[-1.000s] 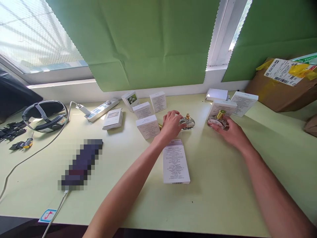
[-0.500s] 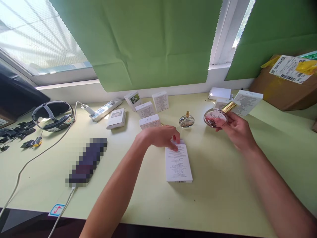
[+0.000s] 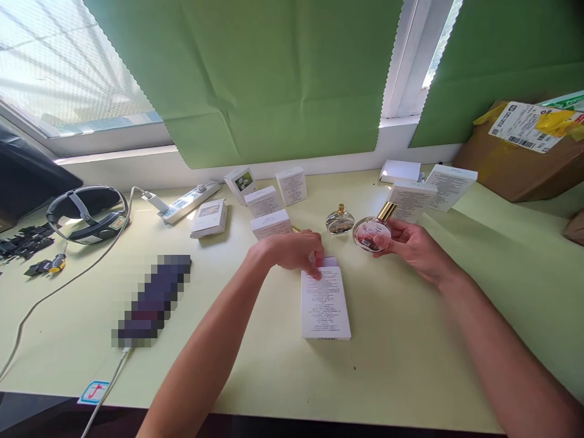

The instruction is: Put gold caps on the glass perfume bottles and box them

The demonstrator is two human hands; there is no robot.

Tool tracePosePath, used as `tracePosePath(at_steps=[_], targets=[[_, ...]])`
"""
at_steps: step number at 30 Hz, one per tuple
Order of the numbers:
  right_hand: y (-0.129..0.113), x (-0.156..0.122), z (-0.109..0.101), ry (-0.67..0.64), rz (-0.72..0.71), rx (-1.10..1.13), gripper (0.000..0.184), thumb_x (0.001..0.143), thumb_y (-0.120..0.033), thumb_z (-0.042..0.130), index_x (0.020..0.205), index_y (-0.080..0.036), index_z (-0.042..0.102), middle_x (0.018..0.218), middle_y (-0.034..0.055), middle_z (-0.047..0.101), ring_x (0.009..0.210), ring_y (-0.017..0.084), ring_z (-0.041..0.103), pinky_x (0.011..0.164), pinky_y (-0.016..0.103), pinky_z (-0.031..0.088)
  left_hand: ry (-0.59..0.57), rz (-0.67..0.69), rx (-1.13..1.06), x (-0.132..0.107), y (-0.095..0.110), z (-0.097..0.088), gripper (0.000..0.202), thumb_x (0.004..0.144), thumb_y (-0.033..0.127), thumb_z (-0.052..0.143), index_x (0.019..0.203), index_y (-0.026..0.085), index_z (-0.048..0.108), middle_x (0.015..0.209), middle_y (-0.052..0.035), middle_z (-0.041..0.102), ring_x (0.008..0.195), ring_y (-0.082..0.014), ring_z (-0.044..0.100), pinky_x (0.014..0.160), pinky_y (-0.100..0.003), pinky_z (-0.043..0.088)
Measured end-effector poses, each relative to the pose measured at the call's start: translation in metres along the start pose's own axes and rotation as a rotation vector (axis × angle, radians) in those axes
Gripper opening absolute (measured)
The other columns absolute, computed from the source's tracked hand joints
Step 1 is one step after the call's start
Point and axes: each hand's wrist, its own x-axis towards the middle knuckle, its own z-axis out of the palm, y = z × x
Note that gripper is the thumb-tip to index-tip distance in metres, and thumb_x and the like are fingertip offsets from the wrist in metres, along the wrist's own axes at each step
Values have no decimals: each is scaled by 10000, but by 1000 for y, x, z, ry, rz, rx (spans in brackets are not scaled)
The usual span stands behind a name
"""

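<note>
My right hand (image 3: 413, 243) grips a round, flat glass perfume bottle (image 3: 372, 234) with pink contents and a gold cap, tilted above the table. My left hand (image 3: 301, 252) is closed over the far end of a white box (image 3: 325, 307), its thumb on the printed face and fingers at the end flap. The box lies flat with print facing up, and its far end looks open. Between the hands, farther back, a second perfume bottle (image 3: 340, 220) with a gold top stands on the table. A bit of gold shows behind my left hand, mostly hidden.
Several white boxes stand at the back, among them one box (image 3: 271, 225) behind my left hand and another (image 3: 451, 187) at right. On the left are a power strip (image 3: 189, 204), a headset (image 3: 89, 214), a blurred-out dark device (image 3: 152, 298) and cables. A cardboard carton (image 3: 524, 164) sits far right.
My right hand has brought the perfume bottle leftward and slightly down, nearer the standing bottle and the box. My left hand stays at the box's far end. The whole view has shifted slightly.
</note>
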Motion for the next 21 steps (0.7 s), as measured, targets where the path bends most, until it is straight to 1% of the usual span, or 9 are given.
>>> tracePosePath(at_steps=[2,3,5,8,10,12,14,17,21], targets=[[-3,-2,-1,-16,17,-3,458,724,-397,803,1145,-257,687,1147,50,723,1032,249,672,793,369,618,64,42,32,-5,4,-5,267,795,432,647,949,219,692,1105,-61,572,1048,-231,508,824,-292,403],[-4,-3,-1,-21,19,-13,469,716,-392,810,1149,-261,687,1156,48,722,1045,252,669,817,375,612,123,63,58,-9,6,-8,245,816,417,637,940,212,688,1103,-66,564,1067,-235,491,854,-304,401],[-7,-4,-2,-32,18,-39,476,706,-397,816,1146,-263,692,1164,50,720,1049,260,671,847,389,600,288,99,113,-18,13,-13,209,854,388,615,939,208,680,1121,-73,537,1105,-244,456,921,-345,394],[-9,-5,-4,-15,8,-46,469,694,-412,821,1123,-260,707,1162,59,722,1045,276,676,851,407,592,556,167,161,-28,23,-16,123,891,296,585,918,214,672,1257,-78,456,1212,-255,396,1021,-415,367],[-8,-3,-5,23,-3,-32,462,688,-412,827,1111,-265,711,1157,57,724,1042,276,676,844,407,595,655,232,163,-29,28,-15,96,899,235,573,883,214,665,1345,-72,400,1285,-256,366,1059,-431,354],[-6,-2,-6,74,-26,-16,446,697,-405,824,1106,-267,711,1155,54,724,1038,265,674,828,390,599,666,281,138,-26,29,-13,111,910,201,554,874,216,658,1397,-60,375,1291,-238,401,1065,-418,366],[-5,0,-6,132,-62,0,427,714,-403,813,1103,-267,705,1152,50,722,1029,254,673,789,365,604,645,283,101,-21,28,-11,135,930,196,521,895,220,649,1425,-47,373,1201,-204,499,1031,-395,403],[-4,2,-6,202,-148,50,393,733,-399,796,1089,-263,700,1137,42,721,1012,242,675,724,337,607,623,233,67,-16,21,-10,135,949,217,492,953,221,627,1414,-44,418,1042,-170,587,924,-359,462],[-9,2,-6,238,-231,118,340,775,-362,765,1095,-272,695,1093,31,730,967,213,679,678,298,599,594,196,54,-14,12,-11,136,948,257,502,1008,225,619,1351,-47,486,925,-164,609,777,-326,484]])
